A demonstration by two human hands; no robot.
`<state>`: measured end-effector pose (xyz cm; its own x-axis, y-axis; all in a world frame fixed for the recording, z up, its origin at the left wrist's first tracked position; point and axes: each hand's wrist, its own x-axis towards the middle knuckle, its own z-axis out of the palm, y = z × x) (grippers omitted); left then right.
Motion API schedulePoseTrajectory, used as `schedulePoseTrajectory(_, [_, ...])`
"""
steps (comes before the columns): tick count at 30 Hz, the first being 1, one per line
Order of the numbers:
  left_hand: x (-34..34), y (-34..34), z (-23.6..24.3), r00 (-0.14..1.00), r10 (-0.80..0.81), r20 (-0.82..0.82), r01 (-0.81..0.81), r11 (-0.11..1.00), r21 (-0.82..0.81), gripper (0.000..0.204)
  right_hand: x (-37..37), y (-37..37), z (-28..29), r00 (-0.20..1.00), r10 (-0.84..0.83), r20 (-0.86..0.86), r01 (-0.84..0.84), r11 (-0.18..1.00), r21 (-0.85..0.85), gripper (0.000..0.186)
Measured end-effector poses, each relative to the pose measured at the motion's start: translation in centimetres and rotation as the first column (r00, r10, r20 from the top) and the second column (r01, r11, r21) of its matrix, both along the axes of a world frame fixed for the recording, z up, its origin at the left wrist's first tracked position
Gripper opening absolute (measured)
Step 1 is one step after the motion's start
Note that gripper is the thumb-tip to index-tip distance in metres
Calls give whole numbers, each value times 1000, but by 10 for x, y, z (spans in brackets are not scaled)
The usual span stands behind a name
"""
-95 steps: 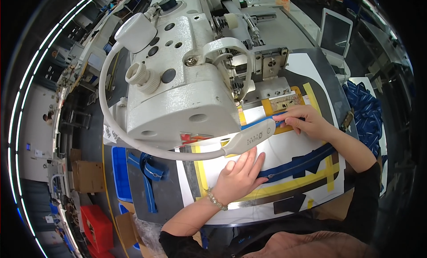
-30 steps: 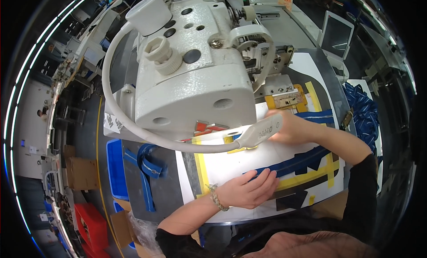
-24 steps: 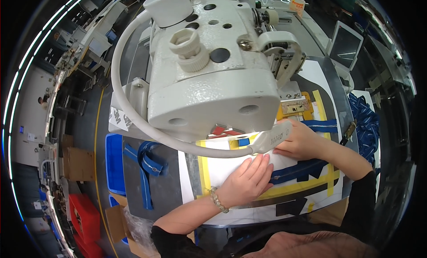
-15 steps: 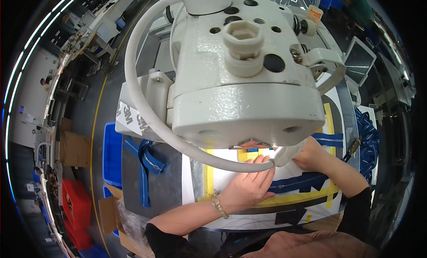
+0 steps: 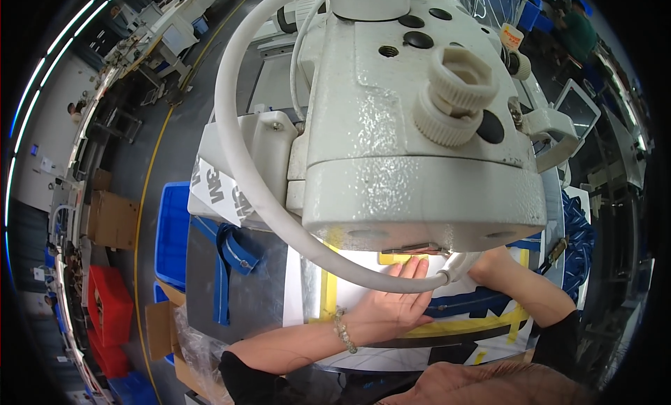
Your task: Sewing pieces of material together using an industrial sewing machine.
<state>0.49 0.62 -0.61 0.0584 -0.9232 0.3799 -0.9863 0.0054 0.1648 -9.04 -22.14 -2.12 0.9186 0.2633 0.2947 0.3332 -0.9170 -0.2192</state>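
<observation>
Dark-blue zip strip (image 5: 459, 304), 1 pc on white sheet (image 5: 360, 257), lies in front of machine head (image 5: 419, 195), long axis L–R, R end slightly farther off; it's to the R of L hand (image 5: 391, 310), the nearer one, just beside its L end (touching or not, can't tell). L hand: palm down, fingers straight, no grip visible. R hand (image 5: 491, 266): beyond strip, by machine head's R front corner, fingers hidden behind white cable (image 5: 335, 265), so can't tell if gripping. Qty: 1 cable, 1 yellow piece (image 5: 388, 259) partly under machine head's front, 1 blue zip bunch (image 5: 240, 258) L of machine head, 1 blue heap (image 5: 576, 244) R of it, pcs uncountable
</observation>
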Motion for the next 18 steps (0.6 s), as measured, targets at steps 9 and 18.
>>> schedulePoseTrajectory(9, [-5,4,-10,999,-30,-20,31,999,41,72,1,-1,4,998,53,41,-53,999,-6,17])
schedulePoseTrajectory(18, [-1,2,1,1000,-7,0,7,1000,-10,59,-1,-1,3,1000,6,17,-6,1000,-12,20])
